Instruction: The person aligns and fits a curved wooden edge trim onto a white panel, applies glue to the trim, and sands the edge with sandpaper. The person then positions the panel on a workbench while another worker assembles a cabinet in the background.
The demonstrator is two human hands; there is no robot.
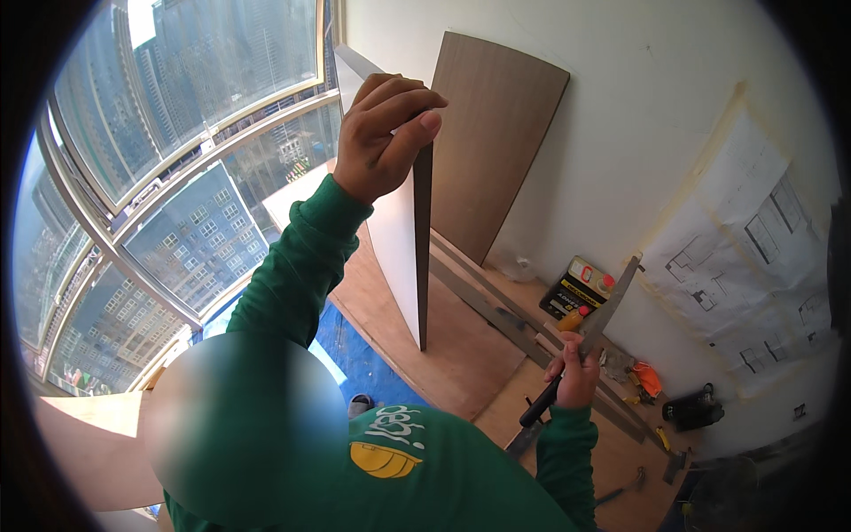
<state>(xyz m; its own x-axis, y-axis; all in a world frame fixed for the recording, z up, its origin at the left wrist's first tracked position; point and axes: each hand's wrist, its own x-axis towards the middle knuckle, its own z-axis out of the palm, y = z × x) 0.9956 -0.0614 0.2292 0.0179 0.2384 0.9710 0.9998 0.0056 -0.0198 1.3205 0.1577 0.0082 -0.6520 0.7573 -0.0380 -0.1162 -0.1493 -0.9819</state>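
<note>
Left hand: fingers curled over the top of a panel, thumb laid near its edge. Right hand: closed around a long metal tool with a black handle. Panel: white-faced, dark-edged, held upright below the left hand. Brown board: leaned against the wall, just beyond the left hand. Can and orange bottle: placed beyond the right hand.

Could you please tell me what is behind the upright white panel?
Partly behind the white panel, a brown panel leans against the wall; whatever the white panel covers cannot be seen.
</note>
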